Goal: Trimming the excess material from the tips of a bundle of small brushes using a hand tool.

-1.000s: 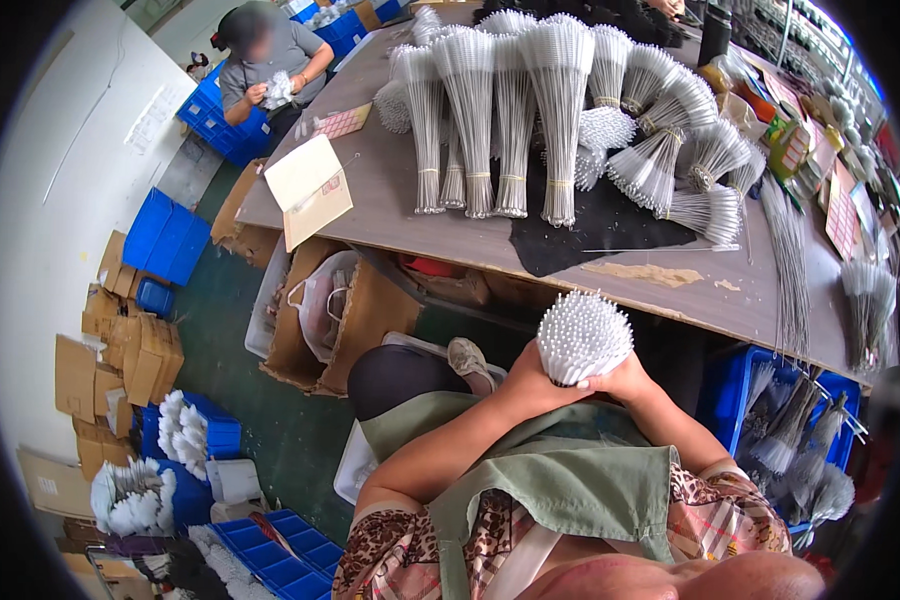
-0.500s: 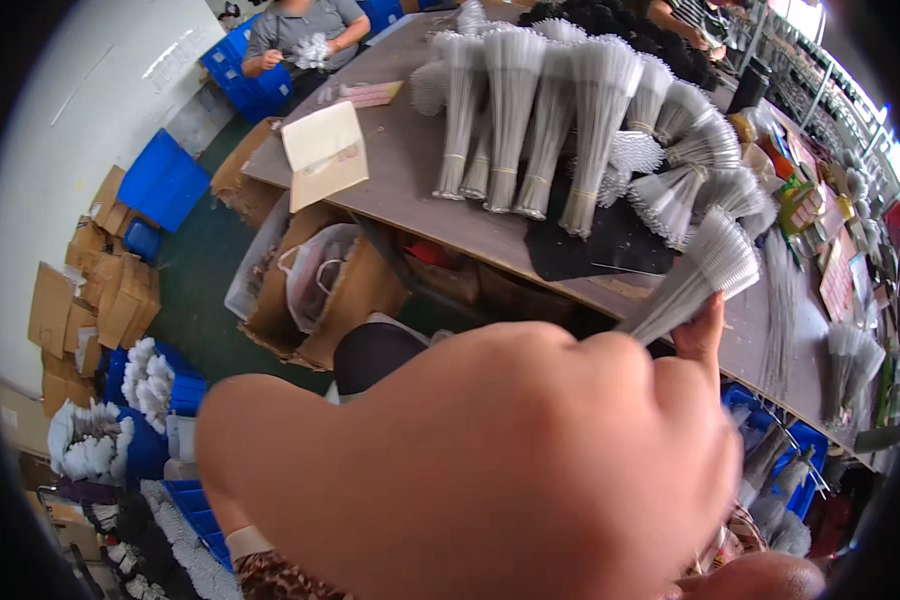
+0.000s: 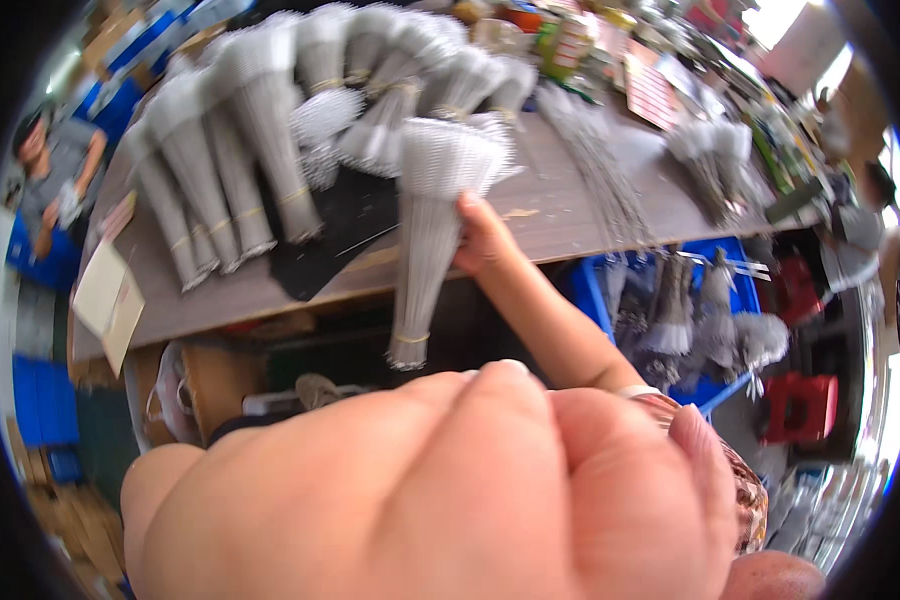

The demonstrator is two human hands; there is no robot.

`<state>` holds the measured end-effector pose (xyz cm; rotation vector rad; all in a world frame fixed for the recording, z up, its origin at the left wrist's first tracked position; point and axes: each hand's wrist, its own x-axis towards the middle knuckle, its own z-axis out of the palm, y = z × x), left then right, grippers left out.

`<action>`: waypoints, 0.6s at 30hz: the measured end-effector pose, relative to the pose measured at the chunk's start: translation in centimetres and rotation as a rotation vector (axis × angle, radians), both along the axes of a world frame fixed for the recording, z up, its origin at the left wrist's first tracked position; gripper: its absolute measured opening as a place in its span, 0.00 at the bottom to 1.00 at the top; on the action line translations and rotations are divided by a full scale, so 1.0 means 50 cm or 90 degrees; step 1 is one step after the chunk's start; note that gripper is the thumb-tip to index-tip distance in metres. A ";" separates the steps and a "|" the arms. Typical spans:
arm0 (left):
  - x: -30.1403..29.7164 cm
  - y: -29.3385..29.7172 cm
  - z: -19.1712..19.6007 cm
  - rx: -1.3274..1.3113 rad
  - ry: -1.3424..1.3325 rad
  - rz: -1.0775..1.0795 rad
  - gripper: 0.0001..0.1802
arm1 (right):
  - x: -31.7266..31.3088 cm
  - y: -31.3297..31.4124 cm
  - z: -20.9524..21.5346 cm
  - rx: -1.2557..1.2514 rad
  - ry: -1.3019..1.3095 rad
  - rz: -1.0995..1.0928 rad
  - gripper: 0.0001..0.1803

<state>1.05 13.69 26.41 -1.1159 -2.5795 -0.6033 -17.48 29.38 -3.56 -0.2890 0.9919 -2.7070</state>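
Observation:
My right hand (image 3: 482, 238) reaches in from the lower right. Its fingers are closed round an upright bundle of thin grey stems (image 3: 425, 265) with white bristly tops and a yellow tie near the lower end. The bundle is held at the table's front edge. Very large and blurred, my left hand (image 3: 420, 490) fills the lower part of the picture close to the camera. How its fingers lie, and whether they hold anything, cannot be made out. Several similar tied bundles (image 3: 265, 150) lie in a row on the table (image 3: 370, 275), beside a black sheet (image 3: 335, 225).
Loose grey stems (image 3: 595, 170) and more bundles (image 3: 715, 165) lie on the right of the table. Below them stands a blue crate (image 3: 595, 295) of bundles, near a red stool (image 3: 800, 408). An open cardboard piece (image 3: 108, 300) sits at the left corner. A co-worker (image 3: 60, 175) sits far left.
The view has swung to the right, so the table and the co-worker appear further left. The bundle in my right hand now stands more upright. My left hand stays large before the camera.

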 end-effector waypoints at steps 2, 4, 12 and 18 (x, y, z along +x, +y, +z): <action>0.000 0.031 0.008 -0.008 -0.012 -0.022 0.20 | 0.008 -0.010 0.019 -0.046 0.004 -0.015 0.35; 0.004 0.058 0.018 -0.020 -0.025 -0.037 0.20 | 0.013 -0.010 0.026 -0.086 0.006 -0.009 0.35; -0.006 0.119 0.031 -0.099 -0.055 -0.037 0.22 | 0.021 0.022 0.020 -0.080 -0.002 -0.020 0.30; 0.036 0.089 0.052 -0.014 -0.165 -0.203 0.27 | 0.029 -0.015 0.063 -0.103 -0.007 -0.002 0.29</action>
